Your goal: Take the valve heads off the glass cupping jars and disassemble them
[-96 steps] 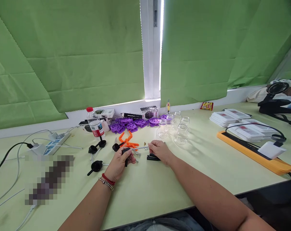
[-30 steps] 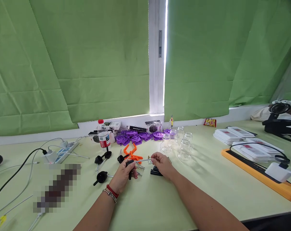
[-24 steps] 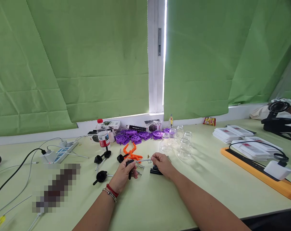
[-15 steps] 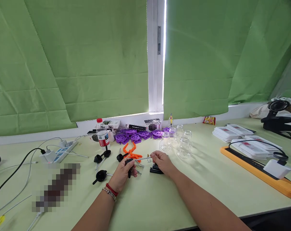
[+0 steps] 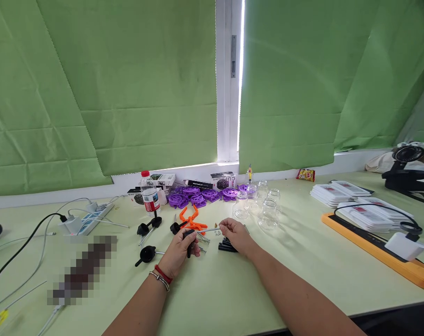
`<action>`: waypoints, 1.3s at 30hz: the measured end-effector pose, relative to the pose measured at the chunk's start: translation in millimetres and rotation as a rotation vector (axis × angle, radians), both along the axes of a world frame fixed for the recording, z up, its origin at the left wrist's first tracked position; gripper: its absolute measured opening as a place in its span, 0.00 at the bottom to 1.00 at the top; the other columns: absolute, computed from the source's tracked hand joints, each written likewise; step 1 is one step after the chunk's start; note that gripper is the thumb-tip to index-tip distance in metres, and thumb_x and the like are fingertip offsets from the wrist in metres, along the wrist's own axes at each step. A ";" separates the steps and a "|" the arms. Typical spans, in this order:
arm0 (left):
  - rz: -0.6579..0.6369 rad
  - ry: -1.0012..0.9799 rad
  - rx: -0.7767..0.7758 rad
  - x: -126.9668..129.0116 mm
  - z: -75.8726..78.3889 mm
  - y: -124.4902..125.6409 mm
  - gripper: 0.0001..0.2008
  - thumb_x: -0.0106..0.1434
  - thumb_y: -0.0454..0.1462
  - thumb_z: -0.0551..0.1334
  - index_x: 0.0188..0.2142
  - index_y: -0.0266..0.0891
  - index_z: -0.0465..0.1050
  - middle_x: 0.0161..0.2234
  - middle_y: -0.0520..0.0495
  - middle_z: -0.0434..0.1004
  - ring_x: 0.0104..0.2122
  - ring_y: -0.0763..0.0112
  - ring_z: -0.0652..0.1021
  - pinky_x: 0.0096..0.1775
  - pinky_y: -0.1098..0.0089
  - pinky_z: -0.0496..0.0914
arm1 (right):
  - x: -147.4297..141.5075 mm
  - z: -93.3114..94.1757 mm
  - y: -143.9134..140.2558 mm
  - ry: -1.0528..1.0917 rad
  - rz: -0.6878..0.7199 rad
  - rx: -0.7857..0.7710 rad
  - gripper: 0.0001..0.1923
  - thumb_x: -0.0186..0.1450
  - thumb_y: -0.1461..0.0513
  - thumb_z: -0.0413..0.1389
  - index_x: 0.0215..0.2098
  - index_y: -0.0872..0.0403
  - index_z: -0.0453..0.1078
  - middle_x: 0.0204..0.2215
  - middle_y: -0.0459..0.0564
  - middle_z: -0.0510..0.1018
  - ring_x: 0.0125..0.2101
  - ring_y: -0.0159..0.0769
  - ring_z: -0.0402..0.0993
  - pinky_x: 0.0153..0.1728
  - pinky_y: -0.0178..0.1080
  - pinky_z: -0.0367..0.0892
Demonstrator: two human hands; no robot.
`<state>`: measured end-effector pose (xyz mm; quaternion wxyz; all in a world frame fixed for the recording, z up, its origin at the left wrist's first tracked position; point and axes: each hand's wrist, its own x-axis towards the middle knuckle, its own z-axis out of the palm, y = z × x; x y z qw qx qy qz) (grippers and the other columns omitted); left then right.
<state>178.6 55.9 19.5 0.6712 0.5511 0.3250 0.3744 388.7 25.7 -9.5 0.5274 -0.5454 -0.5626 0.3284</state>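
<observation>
My left hand [image 5: 184, 243], a red cord and a metal bracelet at its wrist, is closed around a black piece [image 5: 188, 233] with a thin metal rod [image 5: 209, 229] sticking out to the right. At the rod's far end, the fingertips of my right hand [image 5: 235, 234] are pinched together; any small part between them is hidden. Black tubes [image 5: 226, 246] lie under and beside my right hand. Tiny metal parts [image 5: 217, 232] are scattered just behind the rod. Left of my left hand are a black cup-shaped piece [image 5: 148, 254] with its own rod and similar pieces [image 5: 149, 226].
An orange clamp-like part [image 5: 190, 217] and a pile of purple parts [image 5: 191, 196] lie behind my hands. Clear glass vessels [image 5: 268, 215] stand to the right, a bottle [image 5: 150, 196] to the left. Farther out are a power strip [image 5: 97, 218], white stacks [image 5: 364, 217] and an orange-edged bar [image 5: 369, 245].
The camera view has shifted very slightly. Both hands keep nearly the same place and the same hold on the black piece and its rod.
</observation>
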 end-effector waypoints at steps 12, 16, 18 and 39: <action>-0.008 0.005 0.006 0.3 -1.7 0.5 0.14 0.57 0.45 0.63 0.33 0.38 0.63 0.27 0.52 0.70 0.22 0.74 0.73 0.27 0.69 0.69 | 0.7 -0.5 0.4 -0.007 0.024 -0.016 0.16 0.62 0.50 0.50 0.30 0.54 0.66 0.24 0.43 0.67 0.25 0.30 0.59 0.28 0.34 0.57; -0.003 0.013 0.001 0.3 0.1 -0.1 0.14 0.57 0.44 0.63 0.33 0.38 0.62 0.26 0.53 0.70 0.22 0.74 0.73 0.26 0.69 0.69 | 0.4 0.1 -0.3 -0.034 0.022 -0.018 0.11 0.60 0.53 0.52 0.29 0.53 0.64 0.23 0.41 0.65 0.24 0.29 0.58 0.28 0.33 0.56; -0.007 0.012 0.003 0.4 0.2 0.0 0.14 0.57 0.45 0.63 0.33 0.38 0.62 0.26 0.53 0.70 0.22 0.75 0.73 0.26 0.70 0.68 | 0.1 0.8 -1.3 -0.084 0.000 -0.043 0.15 0.62 0.52 0.49 0.25 0.53 0.62 0.20 0.41 0.64 0.23 0.29 0.57 0.27 0.33 0.55; 0.085 0.177 0.171 -7.8 4.8 6.9 0.18 0.53 0.46 0.64 0.37 0.37 0.65 0.23 0.54 0.70 0.20 0.75 0.72 0.24 0.72 0.66 | -0.9 1.9 -2.5 -0.110 0.044 -0.003 0.15 0.63 0.52 0.49 0.27 0.53 0.64 0.22 0.42 0.64 0.24 0.30 0.57 0.27 0.33 0.56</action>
